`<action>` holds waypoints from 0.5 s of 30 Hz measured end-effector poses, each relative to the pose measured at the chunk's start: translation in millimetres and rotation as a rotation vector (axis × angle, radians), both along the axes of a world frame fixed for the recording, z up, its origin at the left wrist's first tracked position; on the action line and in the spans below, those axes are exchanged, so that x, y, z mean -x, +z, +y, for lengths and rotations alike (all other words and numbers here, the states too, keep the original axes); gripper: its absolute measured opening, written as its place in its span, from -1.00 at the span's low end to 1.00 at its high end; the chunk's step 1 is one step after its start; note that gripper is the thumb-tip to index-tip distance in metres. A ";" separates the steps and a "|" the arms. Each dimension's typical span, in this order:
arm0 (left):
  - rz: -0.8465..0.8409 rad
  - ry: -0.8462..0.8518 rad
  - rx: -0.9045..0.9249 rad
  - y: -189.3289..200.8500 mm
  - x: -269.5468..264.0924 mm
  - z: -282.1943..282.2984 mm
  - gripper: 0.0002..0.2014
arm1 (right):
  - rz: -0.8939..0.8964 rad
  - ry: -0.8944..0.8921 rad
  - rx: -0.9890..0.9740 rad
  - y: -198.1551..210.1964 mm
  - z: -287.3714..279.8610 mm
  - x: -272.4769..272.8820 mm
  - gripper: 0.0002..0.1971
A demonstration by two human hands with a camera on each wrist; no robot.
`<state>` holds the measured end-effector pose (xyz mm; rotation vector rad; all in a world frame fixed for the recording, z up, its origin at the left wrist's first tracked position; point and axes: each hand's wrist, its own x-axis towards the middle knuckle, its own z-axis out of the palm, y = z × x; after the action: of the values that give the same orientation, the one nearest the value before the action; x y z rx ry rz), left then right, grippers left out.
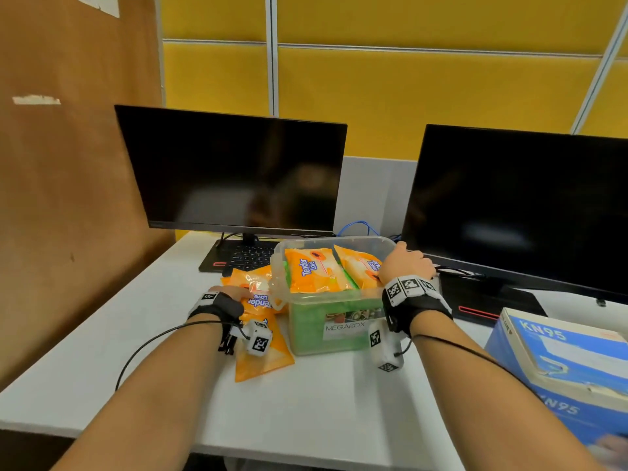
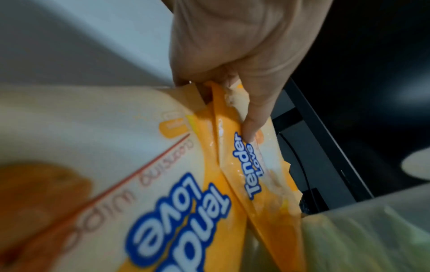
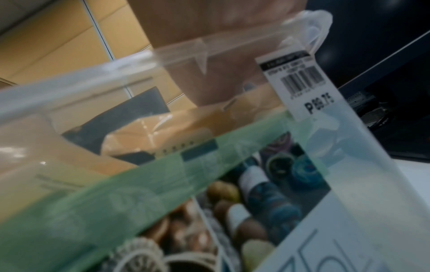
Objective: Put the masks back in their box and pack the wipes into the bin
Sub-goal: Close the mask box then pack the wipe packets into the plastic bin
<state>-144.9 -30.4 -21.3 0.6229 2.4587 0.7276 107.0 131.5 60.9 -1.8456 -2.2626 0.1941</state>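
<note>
A clear MEGABOX bin (image 1: pixel 339 329) stands mid-desk, with orange Tender Love wipes packs (image 1: pixel 316 270) lying on green packs inside it. More orange packs (image 1: pixel 268 355) lie on the desk against its left side. My left hand (image 1: pixel 234 292) pinches one of these loose packs (image 2: pixel 253 165), the thumb (image 2: pixel 253 128) on its top face, over another pack (image 2: pixel 116 165). My right hand (image 1: pixel 413 258) is over the bin's right rim (image 3: pixel 232 40), its fingers curled down the outside; their tips are hidden. The blue KN95 mask box (image 1: pixel 560 362) sits at the right, apart from both hands.
Two dark monitors (image 1: pixel 238 171) (image 1: pixel 516 205) stand behind the bin, a black keyboard (image 1: pixel 244 256) under the left one. A monitor base (image 1: pixel 489 300) and cables lie right of the bin. A brown partition (image 1: pixel 68 198) walls the left side.
</note>
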 end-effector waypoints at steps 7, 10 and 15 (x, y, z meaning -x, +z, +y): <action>0.133 0.380 -0.473 37.5 33.8 -18.9 -0.68 | 0.065 0.022 0.045 0.9 -4.0 -4.3 -0.45; 0.152 0.545 -0.797 90.9 16.6 -32.7 -0.68 | 0.092 0.024 0.066 1.0 -12.2 -3.6 -0.48; -0.027 0.332 -1.226 142.2 -30.2 -23.2 -0.87 | 0.219 0.097 0.208 8.0 -18.7 9.9 -0.32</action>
<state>-114.7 -53.6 121.0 0.5611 1.8568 2.3699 97.1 112.8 68.9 -1.7105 -2.2503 0.6366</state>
